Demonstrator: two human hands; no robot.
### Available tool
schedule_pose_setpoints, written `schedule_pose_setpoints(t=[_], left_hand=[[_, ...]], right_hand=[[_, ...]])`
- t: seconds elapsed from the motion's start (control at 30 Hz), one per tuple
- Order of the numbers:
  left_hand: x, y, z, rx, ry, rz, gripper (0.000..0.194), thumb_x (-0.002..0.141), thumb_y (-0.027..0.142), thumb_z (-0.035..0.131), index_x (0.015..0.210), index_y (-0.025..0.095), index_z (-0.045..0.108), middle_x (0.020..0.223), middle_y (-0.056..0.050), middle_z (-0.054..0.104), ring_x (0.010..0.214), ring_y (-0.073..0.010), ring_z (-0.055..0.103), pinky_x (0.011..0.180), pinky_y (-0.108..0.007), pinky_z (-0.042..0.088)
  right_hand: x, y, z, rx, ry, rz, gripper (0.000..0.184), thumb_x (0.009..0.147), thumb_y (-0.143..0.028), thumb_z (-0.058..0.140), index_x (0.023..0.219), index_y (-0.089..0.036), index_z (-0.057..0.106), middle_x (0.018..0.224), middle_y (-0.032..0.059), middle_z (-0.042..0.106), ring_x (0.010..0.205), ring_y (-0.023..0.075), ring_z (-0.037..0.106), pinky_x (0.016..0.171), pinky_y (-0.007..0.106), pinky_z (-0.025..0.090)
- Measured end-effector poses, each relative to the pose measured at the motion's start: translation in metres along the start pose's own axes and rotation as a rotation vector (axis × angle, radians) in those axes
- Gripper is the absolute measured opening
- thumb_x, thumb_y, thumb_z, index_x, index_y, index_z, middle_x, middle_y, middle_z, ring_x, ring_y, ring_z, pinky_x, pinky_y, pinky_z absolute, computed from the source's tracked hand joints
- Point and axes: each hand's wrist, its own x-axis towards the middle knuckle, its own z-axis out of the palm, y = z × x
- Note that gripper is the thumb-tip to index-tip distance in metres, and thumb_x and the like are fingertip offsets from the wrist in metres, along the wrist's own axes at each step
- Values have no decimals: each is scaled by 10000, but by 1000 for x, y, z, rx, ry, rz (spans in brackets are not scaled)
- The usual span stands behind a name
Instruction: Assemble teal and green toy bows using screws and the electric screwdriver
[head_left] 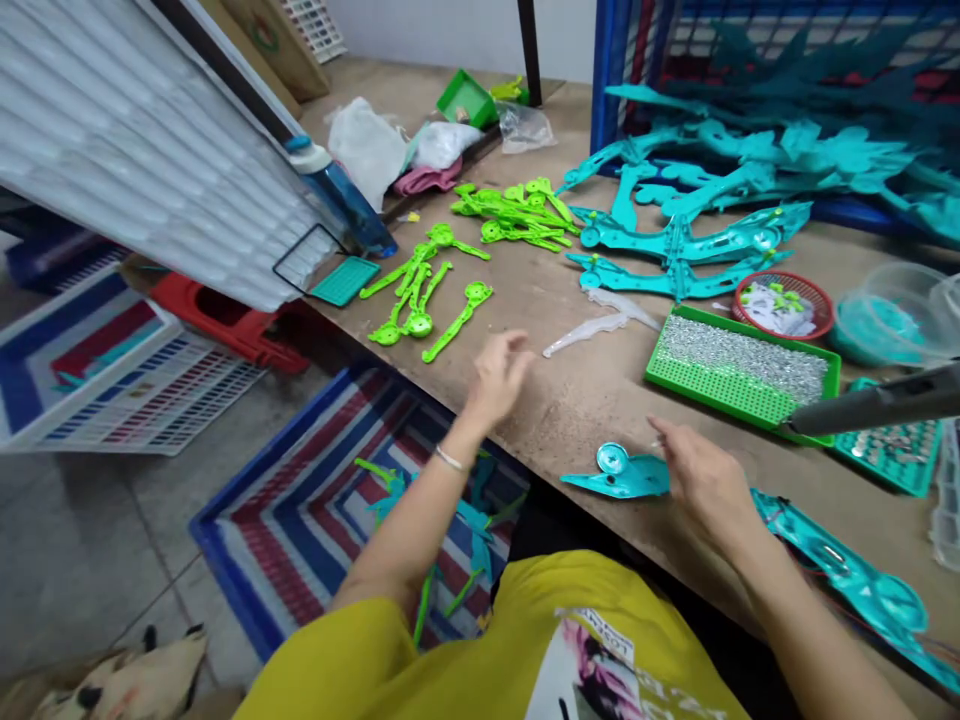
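My left hand [499,380] is held over the near edge of the workbench, its fingers apart and nothing in them. Just beyond it lies a lime-green plastic arm piece [457,325], apart from the fingers. My right hand [701,480] hovers over or rests on a long teal plastic part [619,475]; contact is unclear. Its thumb and forefinger are pinched together, and whatever they hold is too small to make out. The teal part has a round disc at its left, and my hand and wrist hide its middle.
A green tray [739,375] of small metal screws and a red basket [784,305] stand right. A dark power-tool tip [847,405] juts over the tray. Teal parts [682,240] and lime pieces [517,215] lie behind. A blue-rimmed crate [285,510] sits below the bench.
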Motion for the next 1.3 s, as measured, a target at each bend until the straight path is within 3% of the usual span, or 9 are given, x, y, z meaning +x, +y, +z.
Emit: schedule_pose_setpoints(t=[0.03,0.1,0.23,0.33,0.43,0.6,0.73,0.93,1.3], left_hand=[[20,-23,-7,176,85,-132,352,921,196,597,1267,133,587,1283,-183,666,1234,-281,611,1111,-477,455],[53,-63,-18,259,136,-235,479,862,103,570,1335,34,538,1412,-294,566,1360,-381,508,1183,-611,325],[79,-99,-24,297,100,-274,502,845,49,454,1334,-7,552,1326,-296,615,1294,-382,555,1139,-586,386],[66,-90,-20,309,95,-182,571,831,39,425,1387,56,551,1312,-233,621,1245,-336,577,1131,-522,417],[37,-60,-16,292,56,129,599,821,52,455,1388,178,602,1119,-130,651,1052,-268,629,1013,-439,503],[-16,3,1,97,-333,588,527,940,78,413,1345,298,668,928,-44,621,859,-175,601,806,-314,508],[-38,22,29,2,-498,829,486,991,130,454,1334,404,663,855,-18,610,769,-160,537,754,-303,449],[-32,15,62,-37,-586,875,505,1015,125,405,1361,398,651,924,-34,628,764,-154,519,764,-302,427],[-17,7,73,-156,-653,844,512,972,107,410,1215,408,745,865,-31,637,766,-157,551,790,-343,445]], right_hand=[[-2,6,-1,-29,32,44,355,1005,-168,399,1272,-148,633,1024,125,765,836,239,712,720,348,519],[-4,12,-2,-117,67,139,314,1010,-210,431,1216,-140,658,1019,131,766,810,255,711,697,356,510],[-7,9,12,-188,30,238,302,1008,-227,427,1126,-147,694,898,115,731,747,256,671,680,355,491],[-13,5,27,-176,12,255,317,1008,-223,410,1100,-160,706,848,106,698,729,244,633,692,347,479],[-21,9,31,-173,-14,264,338,1013,-219,395,1128,-151,706,839,110,685,751,249,617,718,354,473],[-32,23,23,-113,-84,308,358,1025,-229,368,1149,-135,691,888,132,714,833,269,616,780,373,465],[-36,26,19,-90,-112,351,368,1033,-235,355,1157,-137,687,919,136,729,862,269,617,812,376,464],[-34,24,18,-88,-163,381,379,1037,-210,347,1197,-139,683,985,140,750,887,266,625,832,376,463],[-34,25,17,-51,-176,381,367,1032,-196,352,1191,-157,680,1004,132,747,913,265,616,856,380,462]])
